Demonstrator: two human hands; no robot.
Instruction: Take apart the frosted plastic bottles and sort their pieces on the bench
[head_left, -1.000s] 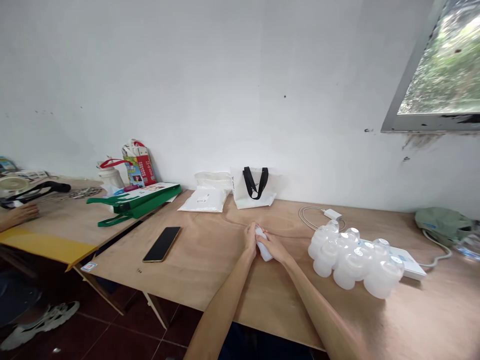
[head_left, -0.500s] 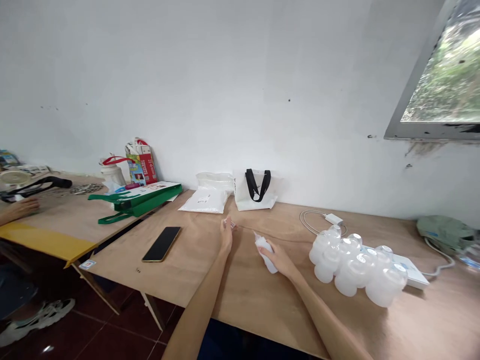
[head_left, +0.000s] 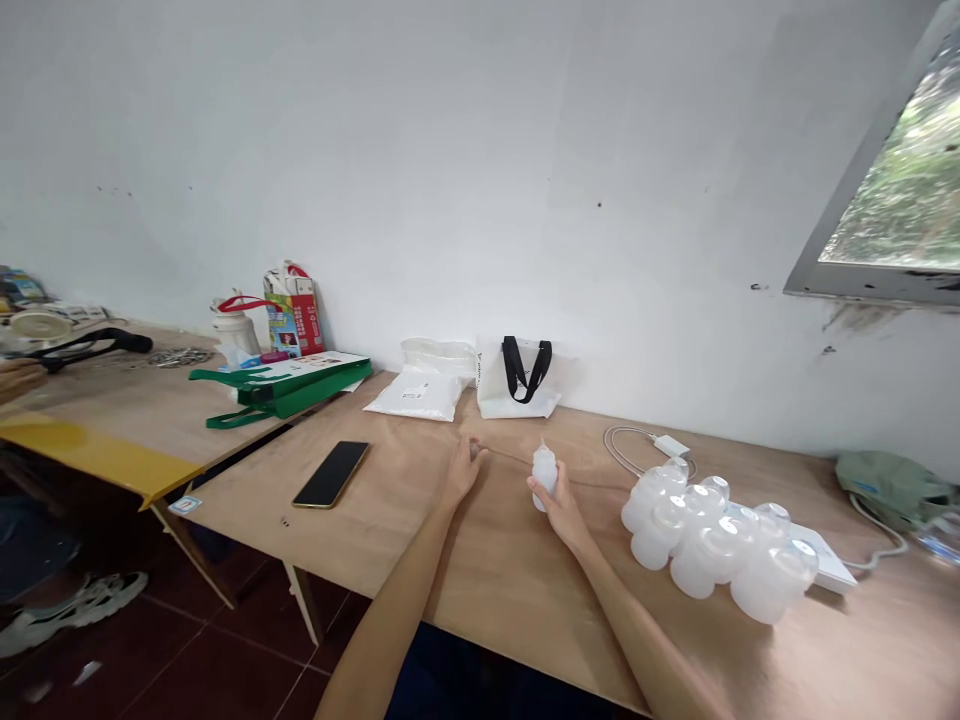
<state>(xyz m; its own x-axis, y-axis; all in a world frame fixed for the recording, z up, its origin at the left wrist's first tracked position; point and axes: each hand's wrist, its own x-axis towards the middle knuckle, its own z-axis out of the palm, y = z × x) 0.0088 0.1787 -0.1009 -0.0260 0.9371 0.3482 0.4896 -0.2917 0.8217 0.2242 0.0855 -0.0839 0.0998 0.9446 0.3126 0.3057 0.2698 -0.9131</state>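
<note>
My right hand grips a translucent plastic squeeze bottle, which stands upright with its narrow tip up. My left hand rests a little to the left, above the plywood table, its fingers pinched on a small cap. The cap is mostly hidden and blurred. To the right of my right hand lies a cluster of several similar translucent bottles, partly on a white flat box.
A black phone lies left of my hands. A white packet and a white bag with black handles stand by the wall. A white charger with cable lies behind the bottles. A co-worker's hand shows at the far left, beyond a green bag.
My hands were together on the bottle; my left hand has moved left with the small cap. The bottle now stands more upright in my right hand.
</note>
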